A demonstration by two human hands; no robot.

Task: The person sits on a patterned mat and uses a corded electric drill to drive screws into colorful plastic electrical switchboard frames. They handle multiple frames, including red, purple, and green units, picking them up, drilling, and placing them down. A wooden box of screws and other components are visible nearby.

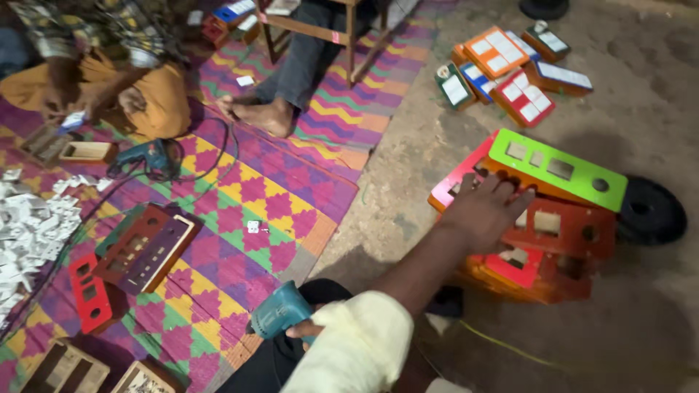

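Note:
My right hand (pixel 486 209) reaches out to a stack of coloured wooden switch-board boxes (pixel 561 240) on the ground at the right. Its fingers rest spread on the stack just below the green box with cut-outs (pixel 557 166) on top, gripping nothing. Red and orange boxes lie underneath. My left hand (pixel 306 332) is low near my lap, mostly hidden by my cream sleeve, and holds a teal power drill (pixel 280 311) pointing left.
A patterned mat (pixel 277 189) covers the floor at left, with box frames (pixel 145 246), a second drill (pixel 149 156) and white switch parts (pixel 29 233). Two other people sit at the back. Finished boards (pixel 510 69) lie top right; a black disc (pixel 650 211) sits behind the stack.

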